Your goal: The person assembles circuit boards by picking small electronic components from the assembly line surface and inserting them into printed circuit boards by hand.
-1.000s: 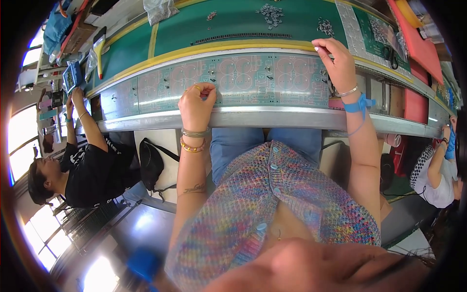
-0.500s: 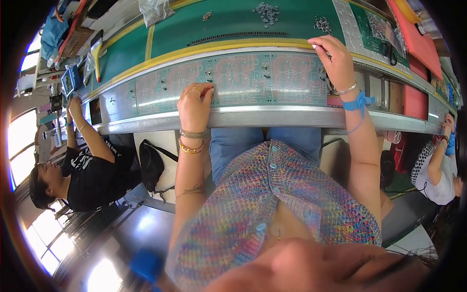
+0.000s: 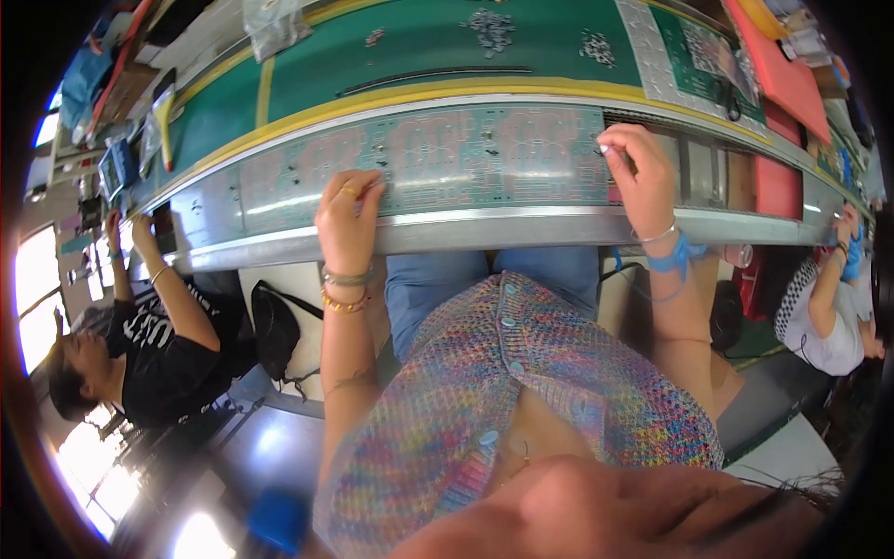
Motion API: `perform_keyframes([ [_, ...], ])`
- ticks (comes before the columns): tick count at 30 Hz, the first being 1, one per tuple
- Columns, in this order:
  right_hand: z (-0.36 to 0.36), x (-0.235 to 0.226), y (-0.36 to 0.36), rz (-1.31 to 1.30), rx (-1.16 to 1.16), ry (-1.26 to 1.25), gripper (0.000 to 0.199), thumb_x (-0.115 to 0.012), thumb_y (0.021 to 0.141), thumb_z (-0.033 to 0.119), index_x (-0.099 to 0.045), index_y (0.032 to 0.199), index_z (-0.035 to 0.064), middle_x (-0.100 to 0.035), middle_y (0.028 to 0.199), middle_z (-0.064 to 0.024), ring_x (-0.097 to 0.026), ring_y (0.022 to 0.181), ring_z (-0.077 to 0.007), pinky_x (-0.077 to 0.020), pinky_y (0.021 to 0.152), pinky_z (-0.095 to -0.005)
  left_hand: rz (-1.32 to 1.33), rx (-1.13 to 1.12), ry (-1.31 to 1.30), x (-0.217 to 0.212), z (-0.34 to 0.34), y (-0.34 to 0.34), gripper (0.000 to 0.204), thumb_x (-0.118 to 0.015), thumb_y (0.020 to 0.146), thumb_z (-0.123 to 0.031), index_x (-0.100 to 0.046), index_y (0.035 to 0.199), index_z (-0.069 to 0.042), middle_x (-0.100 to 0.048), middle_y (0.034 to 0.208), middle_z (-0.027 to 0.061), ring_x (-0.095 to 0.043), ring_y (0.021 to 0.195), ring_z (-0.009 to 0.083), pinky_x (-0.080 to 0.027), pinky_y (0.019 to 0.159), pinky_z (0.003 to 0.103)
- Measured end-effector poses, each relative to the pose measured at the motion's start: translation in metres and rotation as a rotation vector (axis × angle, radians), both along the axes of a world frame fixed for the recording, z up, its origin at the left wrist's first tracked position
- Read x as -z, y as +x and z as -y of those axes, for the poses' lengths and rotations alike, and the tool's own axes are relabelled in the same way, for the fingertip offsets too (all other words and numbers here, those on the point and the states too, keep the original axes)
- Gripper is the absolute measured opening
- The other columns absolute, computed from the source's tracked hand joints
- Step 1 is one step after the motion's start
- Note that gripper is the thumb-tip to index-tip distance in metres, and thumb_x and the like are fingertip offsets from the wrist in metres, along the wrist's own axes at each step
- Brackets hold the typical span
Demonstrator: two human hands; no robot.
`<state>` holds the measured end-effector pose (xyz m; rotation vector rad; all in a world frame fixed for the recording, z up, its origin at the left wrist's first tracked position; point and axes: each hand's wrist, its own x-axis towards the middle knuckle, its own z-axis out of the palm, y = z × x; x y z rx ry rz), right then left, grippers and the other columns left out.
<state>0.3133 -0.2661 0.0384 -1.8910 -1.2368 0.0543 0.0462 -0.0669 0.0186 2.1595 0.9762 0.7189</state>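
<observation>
A long panel of green circuit boards (image 3: 436,154) with pale printed circles lies in the metal rail in front of me. Several small dark components stand on it. My left hand (image 3: 349,219) is over the panel's front part, thumb and fingers pinched together; whatever they hold, if anything, is hidden. At the panel's right end is my right hand (image 3: 644,177), also pinched. Something tiny and dark shows by its fingertips, too small to name. A blue band circles the right wrist.
Beyond the rail, a green mat holds a dark strip of components (image 3: 438,76), a pile of grey parts (image 3: 491,34) and a pile of silvery parts (image 3: 597,48). The metal rail edge (image 3: 503,225) runs along the front. People work on either side.
My right hand has come down and toward me, from the yellow strip behind the rail to the panel's right end. My left hand stays pinched over the panel. The whole view has shifted slightly.
</observation>
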Motion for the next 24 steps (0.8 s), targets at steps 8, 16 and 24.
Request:
perform_keyframes([
  [8,0.026,0.021,-0.013,-0.151,0.122,-0.14,0.016,-0.064,0.076,-0.004,-0.061,0.09,0.0042,-0.061,0.084,-0.0077,-0.062,0.074,-0.0215,-0.0507,0.064,-0.0285,-0.038,-0.073,0.216,0.011,0.006,-0.013,0.013,-0.067,0.078,-0.003,-0.069,0.091,-0.004,-0.064,0.089,0.0094,-0.061,0.078,0.0208,-0.05,0.069,0.03],
  [16,0.028,0.027,-0.007,-0.198,0.159,-0.218,0.01,-0.063,0.081,0.0,-0.059,0.091,0.0011,-0.061,0.083,-0.006,-0.061,0.07,-0.0138,-0.0509,0.061,-0.0242,-0.015,-0.106,0.184,0.016,0.006,-0.011,0.013,-0.067,0.078,-0.003,-0.069,0.09,-0.004,-0.064,0.089,0.0079,-0.061,0.076,0.0199,-0.049,0.069,0.029],
  [24,0.023,0.023,-0.009,-0.25,0.193,-0.243,0.012,-0.064,0.079,0.001,-0.06,0.09,0.0028,-0.061,0.082,-0.0067,-0.063,0.072,-0.0179,-0.0513,0.064,-0.0272,-0.011,-0.088,0.214,0.015,0.006,-0.01,0.012,-0.067,0.078,-0.003,-0.069,0.089,-0.004,-0.064,0.088,0.0065,-0.06,0.073,0.0172,-0.049,0.069,0.028],
])
